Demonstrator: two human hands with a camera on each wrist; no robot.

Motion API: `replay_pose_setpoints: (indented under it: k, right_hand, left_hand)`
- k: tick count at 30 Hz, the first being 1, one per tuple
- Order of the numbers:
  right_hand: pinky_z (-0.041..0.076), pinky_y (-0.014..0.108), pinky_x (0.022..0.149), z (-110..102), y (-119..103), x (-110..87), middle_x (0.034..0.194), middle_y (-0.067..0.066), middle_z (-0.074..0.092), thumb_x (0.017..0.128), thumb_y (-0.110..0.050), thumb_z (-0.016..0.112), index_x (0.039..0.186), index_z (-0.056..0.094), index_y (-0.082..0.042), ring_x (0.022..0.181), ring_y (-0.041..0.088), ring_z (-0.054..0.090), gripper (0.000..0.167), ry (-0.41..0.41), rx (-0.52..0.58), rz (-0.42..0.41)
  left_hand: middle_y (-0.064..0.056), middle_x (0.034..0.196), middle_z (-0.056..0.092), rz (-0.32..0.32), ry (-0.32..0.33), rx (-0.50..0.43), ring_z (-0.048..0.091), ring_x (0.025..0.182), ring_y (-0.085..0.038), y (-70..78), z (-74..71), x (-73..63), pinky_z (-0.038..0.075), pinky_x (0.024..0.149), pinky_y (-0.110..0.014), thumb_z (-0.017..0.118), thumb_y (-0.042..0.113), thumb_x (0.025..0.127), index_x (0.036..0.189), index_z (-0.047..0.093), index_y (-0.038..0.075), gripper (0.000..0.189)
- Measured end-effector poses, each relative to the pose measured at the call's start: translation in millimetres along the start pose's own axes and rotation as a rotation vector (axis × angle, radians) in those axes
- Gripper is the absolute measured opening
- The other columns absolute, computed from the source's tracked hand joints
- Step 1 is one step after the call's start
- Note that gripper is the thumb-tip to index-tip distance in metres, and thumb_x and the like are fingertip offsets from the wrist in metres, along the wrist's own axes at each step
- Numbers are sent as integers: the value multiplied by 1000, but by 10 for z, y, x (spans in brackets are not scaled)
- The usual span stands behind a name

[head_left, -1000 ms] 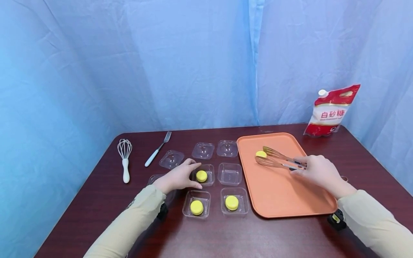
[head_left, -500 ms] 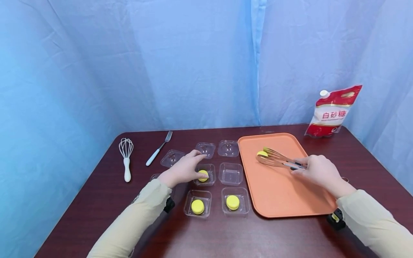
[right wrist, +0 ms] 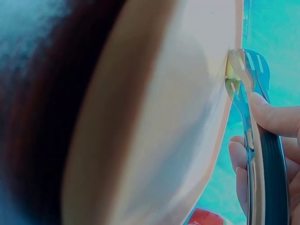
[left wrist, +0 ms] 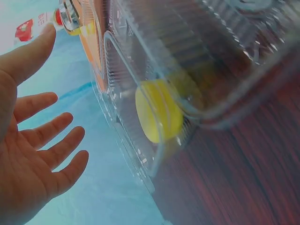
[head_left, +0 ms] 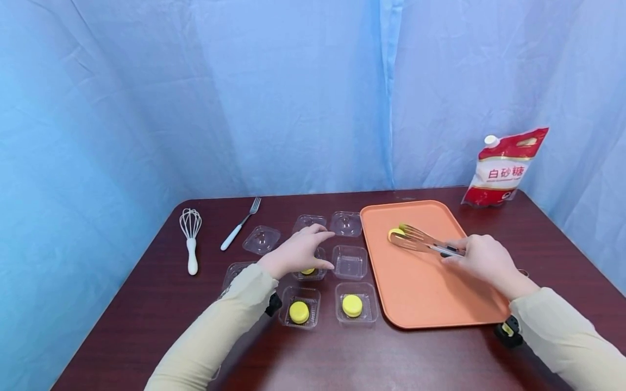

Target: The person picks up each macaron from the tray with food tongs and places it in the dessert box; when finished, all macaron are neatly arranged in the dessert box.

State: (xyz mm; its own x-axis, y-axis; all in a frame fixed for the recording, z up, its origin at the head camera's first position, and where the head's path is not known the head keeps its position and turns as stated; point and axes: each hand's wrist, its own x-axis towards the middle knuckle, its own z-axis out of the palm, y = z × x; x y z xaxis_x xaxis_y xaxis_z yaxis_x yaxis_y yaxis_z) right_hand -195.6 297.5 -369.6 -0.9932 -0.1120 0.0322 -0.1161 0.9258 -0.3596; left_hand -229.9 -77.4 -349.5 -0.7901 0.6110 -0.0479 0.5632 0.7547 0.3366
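Note:
My left hand (head_left: 302,251) hovers, fingers apart and holding nothing, over a clear plastic box with a yellow macaron (head_left: 307,271), partly hiding both. In the left wrist view the fingers of the left hand (left wrist: 42,140) are spread beside the boxes, apart from the macaron (left wrist: 158,111). My right hand (head_left: 481,263) grips metal tongs (head_left: 418,243) by the handles, over the orange tray (head_left: 440,298). The slotted ends of the tongs (right wrist: 253,70) lie on either side of another yellow macaron (head_left: 395,233); whether both touch it I cannot tell.
Two front boxes each hold a macaron (head_left: 299,312). An empty clear box (head_left: 349,263) stands left of the tray. Clear lids (head_left: 345,224) lie behind. Farther left are a whisk (head_left: 191,241) and a fork (head_left: 240,224); a red-and-white pouch (head_left: 504,168) stands back right.
The left hand has moved right, from the left side of the macaron box to above it, toward the empty box. The tongs' ends have drawn slightly closer together around the macaron on the tray.

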Motion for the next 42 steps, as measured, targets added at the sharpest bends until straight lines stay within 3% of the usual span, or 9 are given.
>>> replay_pose_setpoints:
  k: [10,20,30,42]
  right_hand:
    - [37,30,48,23,1,-10,60,-4,62,77,-29,75,110,70,0,57,15,48,44,-1,-2,1]
    - [37,30,48,40,3,-24,58,-5,62,77,-29,76,107,71,0,56,15,48,41,8,-4,-10]
    - [36,30,48,39,-4,-16,57,-5,60,76,-28,76,105,72,-1,55,15,47,40,20,-11,-20]
    - [33,29,48,22,-35,-35,52,-6,57,77,-28,76,103,71,3,55,15,43,40,0,6,-2]
  left_hand:
    - [-10,141,45,32,-49,40,42,132,-27,78,83,119,29,112,-45,77,36,77,142,43,11,78]
    - [-6,139,47,17,-100,98,44,126,-24,140,171,186,36,107,-43,79,38,76,142,45,16,77]
    - [-5,145,42,48,-156,163,37,133,-26,167,194,242,28,112,-47,77,41,76,142,45,20,77]
    - [-5,141,47,83,-160,158,39,131,-25,145,234,278,30,110,-48,75,40,79,142,46,20,72]
